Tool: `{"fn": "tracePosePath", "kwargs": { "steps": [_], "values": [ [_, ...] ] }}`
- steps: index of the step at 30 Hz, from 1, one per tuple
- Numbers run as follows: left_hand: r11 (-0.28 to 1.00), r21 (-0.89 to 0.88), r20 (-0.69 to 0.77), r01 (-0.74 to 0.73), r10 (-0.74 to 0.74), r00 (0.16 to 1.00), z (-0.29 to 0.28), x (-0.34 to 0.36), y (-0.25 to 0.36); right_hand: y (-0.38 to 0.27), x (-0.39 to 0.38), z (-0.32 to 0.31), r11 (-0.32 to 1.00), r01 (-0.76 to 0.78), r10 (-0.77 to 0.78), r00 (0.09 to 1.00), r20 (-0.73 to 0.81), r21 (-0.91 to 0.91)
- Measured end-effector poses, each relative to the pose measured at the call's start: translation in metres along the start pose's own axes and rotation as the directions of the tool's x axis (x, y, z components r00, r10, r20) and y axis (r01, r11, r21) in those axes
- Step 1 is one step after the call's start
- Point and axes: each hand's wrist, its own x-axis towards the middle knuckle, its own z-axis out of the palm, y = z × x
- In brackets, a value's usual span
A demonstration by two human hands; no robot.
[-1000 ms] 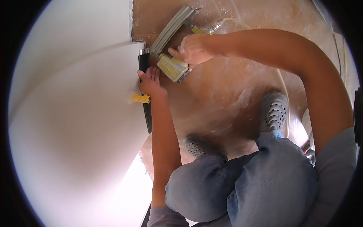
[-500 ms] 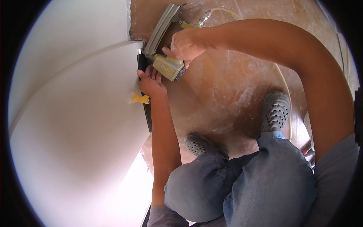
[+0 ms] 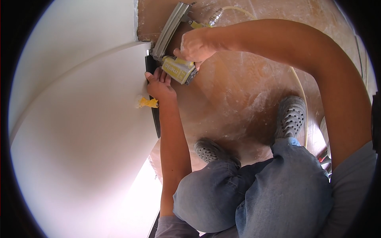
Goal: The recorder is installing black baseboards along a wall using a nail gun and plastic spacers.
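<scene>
A yellow and grey nail gun (image 3: 177, 70) is gripped in my right hand (image 3: 196, 45), its fingers wrapped round the handle. The long silver magazine (image 3: 170, 29) of the nail gun slants up and away to the right, and its nose end rests by the far end of a black skirting strip (image 3: 150, 62). That strip runs along the foot of the white wall. Just nearer than the nail gun, my left hand (image 3: 162, 87) presses on the strip, thumb over its top edge and fingers along its front. Part of the fingers is hidden beside the nail gun.
A pale air hose (image 3: 300, 89) joins the nail gun at a metal coupling (image 3: 215, 16) and curves across the dusty brown floor (image 3: 234, 99) on the right. A yellow scrap (image 3: 148, 102) sticks out of the white wall (image 3: 87, 107) beside my left wrist. My grey shoes (image 3: 291, 117) stand on the floor.
Almost nothing differs. Both hands, the nail gun and the strip appear very slightly shifted to the right, along with the whole view.
</scene>
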Motion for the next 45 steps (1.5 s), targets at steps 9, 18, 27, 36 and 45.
{"fn": "tracePosePath", "kwargs": {
  "steps": [9, 18, 27, 36, 45],
  "values": [
    [1.0, 0.019, 0.011, 0.016, -0.016, 1.0, 0.0, -0.003, 0.001, -0.006, -0.003, 0.005, 0.993, -0.015, 0.013, 1.0, -0.015, -0.117],
    [0.998, -0.044, 0.046, 0.047, -0.045, 0.998, -0.006, 0.004, -0.002, -0.04, 0.002, 0.014, 0.987, -0.141, 0.147, 0.986, -0.084, 0.074],
    [0.999, 0.035, -0.028, 0.009, -0.008, 1.0, 0.002, 0.001, -0.001, -0.05, 0.0, 0.056, 0.962, -0.27, 0.23, 0.871, -0.434, -0.03],
    [0.999, 0.048, -0.068, 0.01, -0.007, 0.998, 0.0, 0.003, -0.004, -0.041, 0.002, 0.06, 0.939, -0.241, 0.111, 0.885, -0.452, -0.243],
    [0.99, 0.138, -0.101, -0.025, 0.039, 0.994, 0.008, -0.004, -0.002, -0.044, 0.006, 0.061, 0.964, -0.249, 0.184, 0.875, -0.447, -0.089]
  ]
}}
